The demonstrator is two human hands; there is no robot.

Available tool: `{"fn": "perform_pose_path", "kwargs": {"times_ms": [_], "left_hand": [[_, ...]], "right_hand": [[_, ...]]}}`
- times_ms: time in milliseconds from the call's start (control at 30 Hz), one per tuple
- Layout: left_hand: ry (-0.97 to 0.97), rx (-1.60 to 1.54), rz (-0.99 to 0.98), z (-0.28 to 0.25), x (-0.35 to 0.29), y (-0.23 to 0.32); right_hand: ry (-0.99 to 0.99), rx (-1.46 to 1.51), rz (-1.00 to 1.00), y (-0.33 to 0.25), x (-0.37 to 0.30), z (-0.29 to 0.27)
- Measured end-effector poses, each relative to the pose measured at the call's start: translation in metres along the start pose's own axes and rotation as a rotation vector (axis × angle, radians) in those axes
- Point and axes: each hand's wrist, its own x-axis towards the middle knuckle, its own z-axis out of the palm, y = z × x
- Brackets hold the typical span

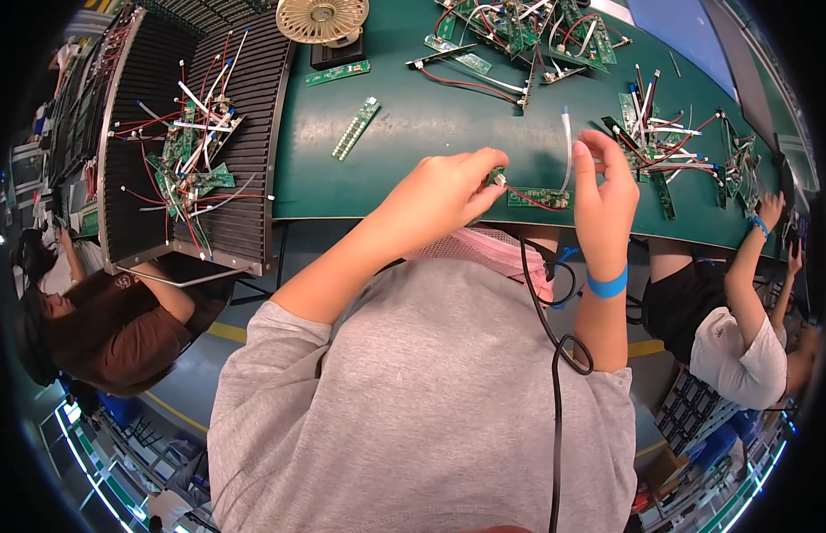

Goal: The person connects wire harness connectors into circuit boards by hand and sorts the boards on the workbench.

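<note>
Left hand [444,191] pinches a white connector [500,179]—circuit board [536,198] at four o'clock; right hand [606,194], three o'clock, fingers parted—any hold unclear.

The slim green circuit board [527,198] lies flat on the table near its edge, lengthwise between my two hands. From its right end a white ribbon cable [569,155] rises in a slight curve to a blue tip, just beside my right hand [607,200]. A thin red wire [527,201] bows toward the small pale connector [500,179] at my left hand's [448,189] fingertips.
</note>
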Motion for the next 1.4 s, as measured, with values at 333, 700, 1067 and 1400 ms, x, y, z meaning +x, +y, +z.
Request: {"fn": "perform_pose_path", "kwargs": {"times_ms": [333, 700, 1067, 1400], "left_hand": [[-0.026, 0.017, 0.037, -0.009, -0.002, 0.004], [-0.137, -0.523, -0.206, -0.022, 0.004, -0.010], [-0.163, -1.098, -0.274, -0.008, 0.007, -0.030], [-0.111, -1.142, -0.252, -0.003, 0.007, -0.035]], "right_hand": [[-0.335, 0.724, 0.211, 0.010, 0.008, 0.006], [-0.847, 0.709, 0.329, -0.004, 0.016, -0.002], [-0.747, 0.610, 0.193, -0.007, 0.002, 0.013], [-0.688, 0.709, 0.290, -0.016, 0.000, 0.009]]}}
